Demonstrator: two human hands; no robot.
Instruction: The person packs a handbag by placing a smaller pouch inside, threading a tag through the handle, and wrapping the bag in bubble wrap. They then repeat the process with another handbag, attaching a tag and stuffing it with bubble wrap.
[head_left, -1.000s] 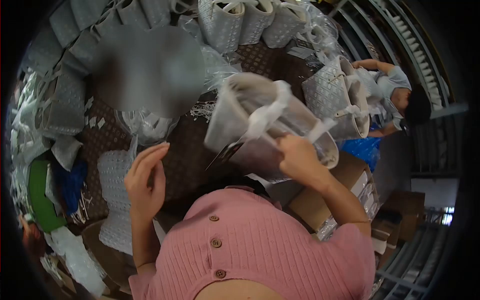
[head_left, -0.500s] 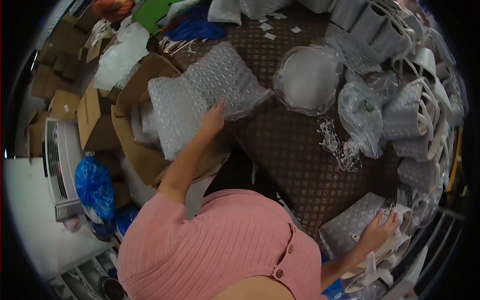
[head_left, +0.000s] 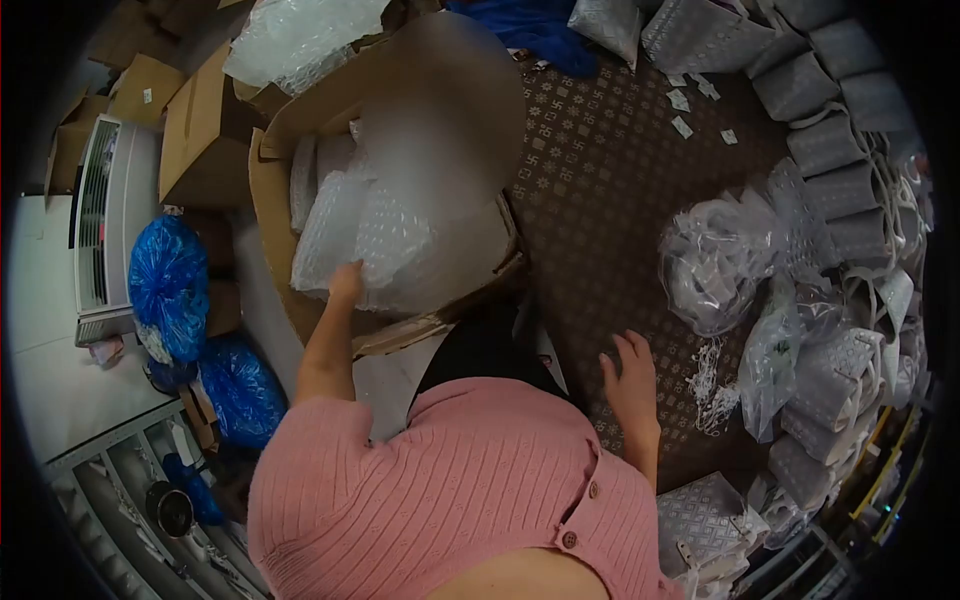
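My left hand [head_left: 345, 283] grips the lower edge of a bubble-wrap package [head_left: 390, 240], which lies inside the open cardboard box [head_left: 272, 200]. A blurred round patch covers the box's upper right part. Over the brown patterned surface [head_left: 590, 215], my right hand [head_left: 630, 372] is held with its fingers apart and nothing in them. To its right lie a bunch of white strings [head_left: 712, 390] and a clear plastic bag [head_left: 770, 360]. A silvery patterned bag [head_left: 705, 515] lies below my right hand, near the bottom edge.
Grey bags [head_left: 820, 150] line the right side. Clear plastic with white straps [head_left: 712, 260] lies at centre right, and small white tags [head_left: 682, 127] above it. Blue plastic bags [head_left: 168, 285] and more cardboard boxes [head_left: 205, 135] stand on the left.
My left hand and the bubble-wrap package have moved down into the box. My right hand has left the silvery bag and come up and inward. The view has shifted to the left.
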